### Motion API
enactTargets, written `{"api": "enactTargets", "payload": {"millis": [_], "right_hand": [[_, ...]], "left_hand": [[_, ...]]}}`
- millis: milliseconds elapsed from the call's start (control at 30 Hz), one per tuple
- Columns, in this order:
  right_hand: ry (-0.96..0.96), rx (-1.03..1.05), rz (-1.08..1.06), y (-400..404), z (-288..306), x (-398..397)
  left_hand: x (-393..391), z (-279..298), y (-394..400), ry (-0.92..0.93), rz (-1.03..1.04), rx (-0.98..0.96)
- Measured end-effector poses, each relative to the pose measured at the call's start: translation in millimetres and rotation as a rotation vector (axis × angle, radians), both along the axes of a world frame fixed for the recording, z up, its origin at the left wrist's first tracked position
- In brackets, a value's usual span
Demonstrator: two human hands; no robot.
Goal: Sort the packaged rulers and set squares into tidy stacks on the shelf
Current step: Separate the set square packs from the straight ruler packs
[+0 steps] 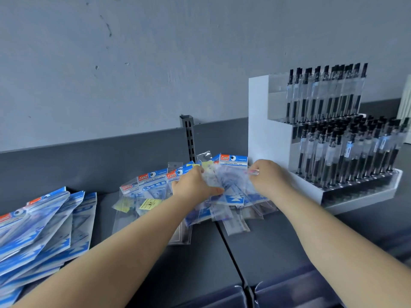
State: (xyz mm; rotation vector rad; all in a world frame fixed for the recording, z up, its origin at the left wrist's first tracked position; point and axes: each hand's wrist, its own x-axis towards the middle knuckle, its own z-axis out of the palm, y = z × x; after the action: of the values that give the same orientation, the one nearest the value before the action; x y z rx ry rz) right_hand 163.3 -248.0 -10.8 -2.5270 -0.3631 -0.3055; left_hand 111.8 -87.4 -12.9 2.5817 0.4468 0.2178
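Both hands working at rear-centre of dark shelf (200, 263). Left hand (195, 185) gripping loose, fanned pile of packaged rulers and set squares (231, 196), thumb curling over pkts. Right hand (269, 177) pinching pkt edge at pile's right side, fingers curled. Second stack of blue pkts (40, 227) lying at far left, well apart, overlapping unevenly. White pen display (333, 134) standing just beside pile on right.
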Motion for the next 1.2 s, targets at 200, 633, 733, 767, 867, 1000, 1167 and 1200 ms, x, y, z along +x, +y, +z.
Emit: {"api": "enactTargets", "payload": {"millis": [200, 633, 733, 767, 867, 1000, 1167, 1200], "right_hand": [[0.096, 0.627, 0.078, -2, 4, 2], [0.807, 1.117, 0.581, 70, 26, -83], [0.772, 1.042, 0.646, 91, 27, -106], [0.759, 1.016, 0.666, 98, 28, -114], [0.755, 0.942, 0.731, 122, 29, -136], [0.810, 0.900, 0.785, 160, 31, -169], [0.842, 0.851, 0.847, 209, 31, -213], [0.842, 0.842, 0.857, 220, 32, -222]], "left_hand": [[-15, 18, 10, -0.284, 0.060, -0.524], [-116, 40, 64, -0.501, 0.260, -0.821], [-145, 40, 82, -0.547, 0.295, -0.819], [-155, 40, 88, -0.561, 0.299, -0.818], [-188, 40, 107, -0.592, 0.296, -0.803], [-230, 39, 135, -0.633, 0.318, -0.784], [-282, 36, 175, -0.670, 0.363, -0.776], [-293, 36, 184, -0.674, 0.372, -0.772]]}}
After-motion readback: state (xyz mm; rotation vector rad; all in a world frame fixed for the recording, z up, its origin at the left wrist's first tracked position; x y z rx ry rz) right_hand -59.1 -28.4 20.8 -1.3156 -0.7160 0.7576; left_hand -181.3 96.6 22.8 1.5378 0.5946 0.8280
